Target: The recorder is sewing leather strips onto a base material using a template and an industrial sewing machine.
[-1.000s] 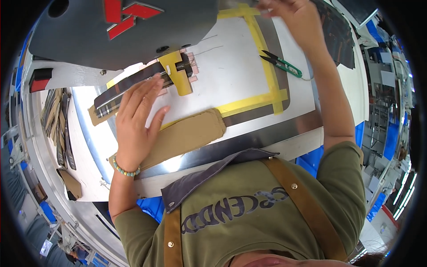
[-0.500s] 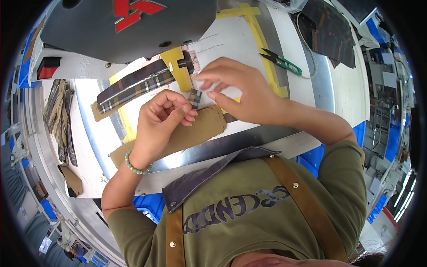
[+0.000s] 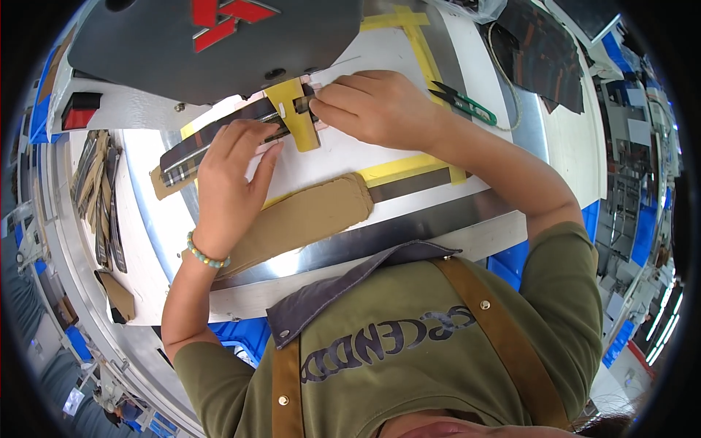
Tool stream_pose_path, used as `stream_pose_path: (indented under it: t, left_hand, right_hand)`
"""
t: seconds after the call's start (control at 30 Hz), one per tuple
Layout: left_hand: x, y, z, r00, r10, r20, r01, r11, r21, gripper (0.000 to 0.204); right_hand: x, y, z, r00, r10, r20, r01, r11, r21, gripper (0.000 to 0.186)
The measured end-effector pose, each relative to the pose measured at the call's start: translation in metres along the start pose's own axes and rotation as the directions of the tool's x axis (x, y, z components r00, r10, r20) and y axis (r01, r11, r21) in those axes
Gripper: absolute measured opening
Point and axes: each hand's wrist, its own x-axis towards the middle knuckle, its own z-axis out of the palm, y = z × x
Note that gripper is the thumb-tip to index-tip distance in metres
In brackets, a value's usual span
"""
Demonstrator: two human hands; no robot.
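My left hand [image 3: 230, 182] reaches over a plaid, brown-edged strip with a zipper [image 3: 186, 157], its fingertips touching near the middle and its thumb apart. A yellow T-shaped piece [image 3: 303, 131] lies across the strip's right end. My right hand [image 3: 380, 109] has its fingers bent and pinched at that piece's notch; what they grip is mostly hidden. Below lies a long tan padded strip [image 3: 314, 204] on the taped white board [image 3: 394, 62]. Green-handled thread snips [image 3: 475, 109] rest to the right of my right hand.
A dark machine plate with red emblem [image 3: 139, 40] overhangs the top. Bundled fabric strips [image 3: 95, 197] lie at the left. Dark sheets [image 3: 548, 58] and a cord are at the upper right. Blue bins [image 3: 504, 263] sit under the table edge.
Both hands have moved up to the zippered strip and yellow piece from lower down. My left thumb has spread from its fingers. The small plaid piece between them is now hidden.
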Motion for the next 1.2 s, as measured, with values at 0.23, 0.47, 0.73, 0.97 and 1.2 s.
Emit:
stream_pose_path:
  t: [0.23,0.47,0.73,0.97,1.2]
  left_hand:
    - [0.0,-0.01,0.016,0.967,0.252,0.027,-0.248,0.92,0.304,0.049]
    - [0.005,-0.013,0.013,0.95,0.271,0.152,-0.309,0.879,0.364,0.066]
    - [0.017,-0.024,0.009,0.94,0.307,0.149,-0.335,0.91,0.243,0.066]
    - [0.02,-0.031,0.011,0.909,0.378,0.176,-0.415,0.863,0.287,0.062]
    - [0.022,-0.03,0.014,0.922,0.356,0.149,-0.385,0.88,0.277,0.065]
  right_hand:
    - [0.002,0.001,0.025,0.998,-0.034,0.044,0.032,0.999,0.038,0.015]
    - [0.002,-0.003,0.031,0.999,-0.041,0.002,0.041,0.998,-0.039,0.014]
    - [0.003,0.008,0.022,0.999,-0.032,0.026,0.03,0.996,0.085,0.014]
    - [-0.006,0.005,-0.007,0.981,0.14,0.137,-0.155,0.982,0.109,0.025]
    - [-0.018,-0.002,0.007,0.984,0.131,0.121,-0.148,0.979,0.138,0.033]
